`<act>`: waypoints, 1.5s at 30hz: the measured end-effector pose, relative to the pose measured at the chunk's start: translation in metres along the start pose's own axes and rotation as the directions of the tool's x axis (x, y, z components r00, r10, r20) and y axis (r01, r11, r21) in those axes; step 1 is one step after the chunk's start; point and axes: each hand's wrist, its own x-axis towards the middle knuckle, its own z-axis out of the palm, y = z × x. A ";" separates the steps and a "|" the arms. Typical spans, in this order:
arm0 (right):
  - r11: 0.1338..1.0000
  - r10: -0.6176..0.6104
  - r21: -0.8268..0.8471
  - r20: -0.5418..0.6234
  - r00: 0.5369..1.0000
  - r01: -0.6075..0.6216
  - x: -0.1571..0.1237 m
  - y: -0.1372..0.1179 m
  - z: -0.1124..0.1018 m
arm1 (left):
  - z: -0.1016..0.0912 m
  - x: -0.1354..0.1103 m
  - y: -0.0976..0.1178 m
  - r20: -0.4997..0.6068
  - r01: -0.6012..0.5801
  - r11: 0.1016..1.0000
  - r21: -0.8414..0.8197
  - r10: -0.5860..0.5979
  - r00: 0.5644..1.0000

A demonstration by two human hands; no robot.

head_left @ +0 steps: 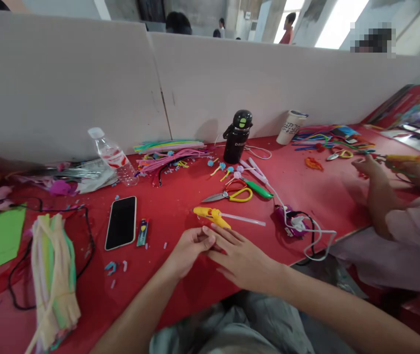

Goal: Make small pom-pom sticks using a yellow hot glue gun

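My left hand and my right hand meet above the table's front part. The left one is curled closed, its thumb and fingers against the right hand's fingertips; whether anything small lies between them is hidden. Outstretched fingers on my right hand cover part of the view. Just beyond them lies a yellow hot glue gun with a clear glue stick in its back. Farther off are scissors with yellow handles, a green-handled tool and small pipe-cleaner flowers.
A phone, a small tube and a pipe-cleaner bundle lie left. A plastic bottle, black flask and cup stand near the partition. Right are a purple power adapter with cables and a co-worker's hands.
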 end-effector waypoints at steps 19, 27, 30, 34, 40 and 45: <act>0.839 -0.279 0.385 -0.301 0.912 0.384 0.057 0.035 0.055 | -0.042 -0.011 0.008 -0.228 -0.275 0.781 0.561 0.465 0.856; 0.797 -0.246 0.455 -0.358 0.901 0.398 0.051 0.029 0.053 | -0.044 -0.019 0.012 -0.232 -0.381 0.826 0.415 0.501 0.834; 0.804 -0.218 0.465 -0.351 0.911 0.372 0.050 0.029 0.052 | -0.046 -0.026 0.015 -0.267 -0.459 0.827 0.324 0.546 0.794; 0.812 -0.205 0.459 -0.353 0.913 0.360 0.048 0.032 0.053 | -0.046 -0.030 0.018 -0.238 -0.521 0.789 0.325 0.601 0.763; 0.847 -0.183 0.416 -0.357 0.916 0.331 0.050 0.030 0.055 | -0.046 -0.028 0.013 -0.242 -0.461 0.851 0.252 0.517 0.821; 0.863 -0.208 0.352 -0.406 0.890 0.362 0.051 0.028 0.056 | -0.046 -0.026 0.012 -0.296 -0.400 0.863 0.309 0.487 0.821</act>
